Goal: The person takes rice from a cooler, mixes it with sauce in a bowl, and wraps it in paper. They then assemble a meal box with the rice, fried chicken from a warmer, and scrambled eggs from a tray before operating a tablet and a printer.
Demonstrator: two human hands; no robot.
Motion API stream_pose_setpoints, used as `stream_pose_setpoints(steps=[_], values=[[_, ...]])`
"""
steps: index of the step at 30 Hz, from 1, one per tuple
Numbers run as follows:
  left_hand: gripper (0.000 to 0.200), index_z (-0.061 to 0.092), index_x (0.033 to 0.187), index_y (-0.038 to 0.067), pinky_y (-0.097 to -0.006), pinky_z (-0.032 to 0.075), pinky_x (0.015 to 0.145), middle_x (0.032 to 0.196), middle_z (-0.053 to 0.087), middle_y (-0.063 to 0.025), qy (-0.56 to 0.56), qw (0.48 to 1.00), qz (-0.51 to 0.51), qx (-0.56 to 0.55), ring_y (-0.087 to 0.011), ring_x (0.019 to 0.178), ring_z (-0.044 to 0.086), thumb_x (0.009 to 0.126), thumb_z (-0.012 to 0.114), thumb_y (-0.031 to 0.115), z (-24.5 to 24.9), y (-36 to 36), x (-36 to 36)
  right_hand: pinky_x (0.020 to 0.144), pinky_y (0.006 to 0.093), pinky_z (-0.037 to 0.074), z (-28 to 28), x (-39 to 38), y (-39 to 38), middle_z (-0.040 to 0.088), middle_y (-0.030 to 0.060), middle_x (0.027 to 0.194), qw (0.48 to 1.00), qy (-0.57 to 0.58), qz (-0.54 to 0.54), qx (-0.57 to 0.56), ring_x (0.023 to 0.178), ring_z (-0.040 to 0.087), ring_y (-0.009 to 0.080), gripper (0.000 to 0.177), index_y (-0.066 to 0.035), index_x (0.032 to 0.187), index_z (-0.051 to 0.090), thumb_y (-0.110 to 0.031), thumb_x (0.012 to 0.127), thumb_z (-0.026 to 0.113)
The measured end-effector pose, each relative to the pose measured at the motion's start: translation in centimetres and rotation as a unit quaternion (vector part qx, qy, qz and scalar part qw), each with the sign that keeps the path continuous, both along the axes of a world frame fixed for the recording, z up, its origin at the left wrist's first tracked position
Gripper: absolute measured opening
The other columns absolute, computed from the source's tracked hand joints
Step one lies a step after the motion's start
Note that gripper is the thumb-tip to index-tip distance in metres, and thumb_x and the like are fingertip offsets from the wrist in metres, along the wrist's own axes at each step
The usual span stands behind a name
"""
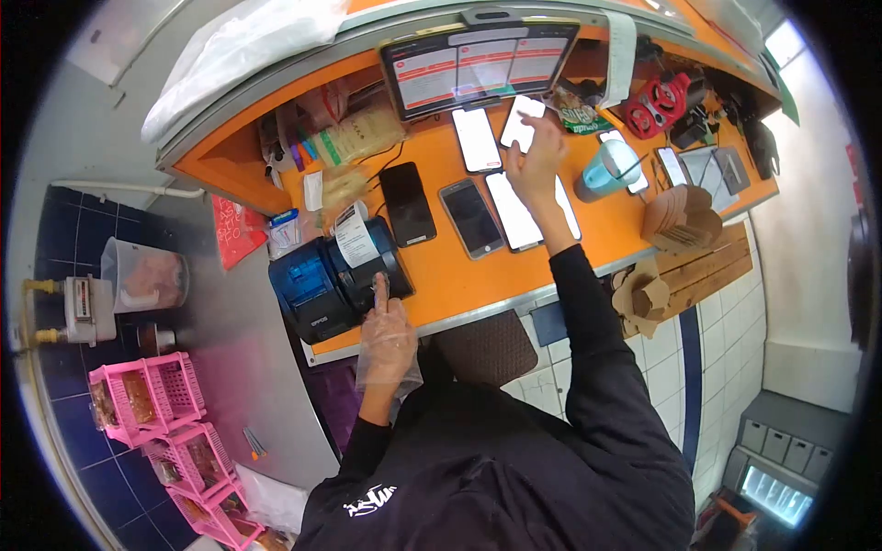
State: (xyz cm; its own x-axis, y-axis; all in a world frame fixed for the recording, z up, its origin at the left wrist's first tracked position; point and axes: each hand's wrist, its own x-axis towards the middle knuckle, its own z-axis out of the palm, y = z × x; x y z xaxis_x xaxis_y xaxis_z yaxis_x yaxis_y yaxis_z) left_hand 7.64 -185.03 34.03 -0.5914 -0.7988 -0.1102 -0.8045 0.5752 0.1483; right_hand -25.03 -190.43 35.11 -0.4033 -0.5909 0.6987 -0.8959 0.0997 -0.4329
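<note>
My left hand (389,332), in a clear plastic glove, reaches to the black and blue receipt printer (322,286); its index finger touches the printer's right part and nothing is held. A printed paper slip (356,237) sticks up from the printer. My right hand (538,156) is bare, with fingers apart, over a phone with a white lit screen (522,125). Another lit phone (476,140) lies to its left. Two dark-screened phones, one black (408,204) and one grey (472,218), lie between the printer and my right hand. Beneath my right wrist is a further lit phone (514,213).
A tablet (478,66) stands at the orange desk's back. Right of my right hand are a light blue cup (606,172) with a straw, a red holder (657,106) and a cardboard box (681,219). Pink baskets (170,395) stand at the lower left.
</note>
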Motion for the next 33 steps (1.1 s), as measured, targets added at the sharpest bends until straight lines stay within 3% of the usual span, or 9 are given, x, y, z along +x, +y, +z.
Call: stream_pose_setpoints(steps=[1, 5, 11, 14, 20, 22, 33], values=[[0.018, 0.054, 0.09, -0.004, -0.0378, 0.055, 0.071, 0.142, 0.033, -0.0271, -0.013, 1.0, -0.002, -0.007, -0.0318, 0.079, 0.066, 0.078, 0.055, 0.009, -0.1, 0.2, -0.1, 0.093, 0.0485, 0.025, -1.4, 0.2, 0.7, 0.051, 0.0109, 0.109, 0.999, -0.012, -0.004, 0.04, 0.11, 0.043, 0.0286, 0.043, -0.003, 0.116, 0.048, -0.006, 0.073, 0.055], [0.02, 0.054, 0.092, -0.004, -0.0363, 0.055, 0.071, 0.143, 0.028, -0.0305, -0.038, 0.999, 0.011, -0.015, -0.0312, 0.077, 0.067, 0.077, 0.055, 0.01, -0.9, 0.5, -0.9, 0.094, 0.0464, 0.025, -7.8, 2.6, 5.9, 0.052, 0.0079, 0.11, 0.993, -0.024, -0.026, 0.11, 0.108, 0.045, 0.0255, 0.037, -0.005, 0.111, 0.05, -0.004, 0.074, 0.054], [0.022, 0.054, 0.096, -0.004, -0.0361, 0.055, 0.071, 0.142, 0.022, -0.036, -0.088, 0.996, 0.013, -0.018, -0.0306, 0.078, 0.068, 0.079, 0.053, 0.011, -1.0, 0.9, -1.7, 0.093, 0.0517, 0.023, -13.1, 3.6, 10.2, 0.05, 0.0088, 0.119, 1.0, -0.025, -0.002, 0.014, 0.117, 0.041, 0.029, 0.036, -0.005, 0.106, 0.046, -0.004, 0.073, 0.059], [0.024, 0.054, 0.097, -0.005, -0.0369, 0.055, 0.071, 0.142, 0.02, -0.0378, -0.094, 0.995, 0.02, -0.012, -0.0315, 0.079, 0.068, 0.079, 0.053, 0.011, -1.6, 1.0, -1.9, 0.093, 0.0528, 0.023, -13.0, 3.7, 10.2, 0.05, 0.0088, 0.122, 0.998, -0.033, -0.003, 0.062, 0.118, 0.04, 0.0298, 0.036, -0.006, 0.107, 0.046, -0.006, 0.074, 0.059], [0.025, 0.055, 0.099, -0.003, -0.0362, 0.055, 0.07, 0.143, 0.018, -0.0374, -0.109, 0.993, 0.028, -0.022, -0.0299, 0.079, 0.067, 0.08, 0.054, 0.013, -1.6, 1.3, -2.4, 0.093, 0.0562, 0.023, -13.9, 3.5, 10.4, 0.054, 0.0039, 0.114, 0.984, -0.009, -0.046, 0.169, 0.115, 0.042, 0.027, 0.03, -0.008, 0.101, 0.05, -0.008, 0.072, 0.058], [0.023, 0.057, 0.098, 0.0, -0.0331, 0.054, 0.068, 0.145, 0.018, -0.0334, -0.122, 0.991, 0.038, -0.041, -0.0257, 0.078, 0.067, 0.08, 0.055, 0.014, -2.0, 1.6, -2.7, 0.093, 0.0565, 0.023, -13.8, 3.6, 10.4, 0.055, 0.003, 0.111, 0.987, -0.004, -0.046, 0.153, 0.114, 0.043, 0.0261, 0.03, -0.009, 0.1, 0.051, -0.008, 0.071, 0.058], [0.024, 0.058, 0.099, 0.001, -0.0323, 0.054, 0.065, 0.147, 0.015, -0.0328, -0.121, 0.989, 0.046, -0.073, -0.0235, 0.076, 0.066, 0.079, 0.056, 0.014, -3.6, 1.7, -2.4, 0.093, 0.0511, 0.022, -13.2, 3.6, 10.6, 0.056, 0.0019, 0.107, 0.989, -0.006, -0.044, 0.139, 0.11, 0.044, 0.0227, 0.028, -0.008, 0.097, 0.052, -0.004, 0.069, 0.054]])
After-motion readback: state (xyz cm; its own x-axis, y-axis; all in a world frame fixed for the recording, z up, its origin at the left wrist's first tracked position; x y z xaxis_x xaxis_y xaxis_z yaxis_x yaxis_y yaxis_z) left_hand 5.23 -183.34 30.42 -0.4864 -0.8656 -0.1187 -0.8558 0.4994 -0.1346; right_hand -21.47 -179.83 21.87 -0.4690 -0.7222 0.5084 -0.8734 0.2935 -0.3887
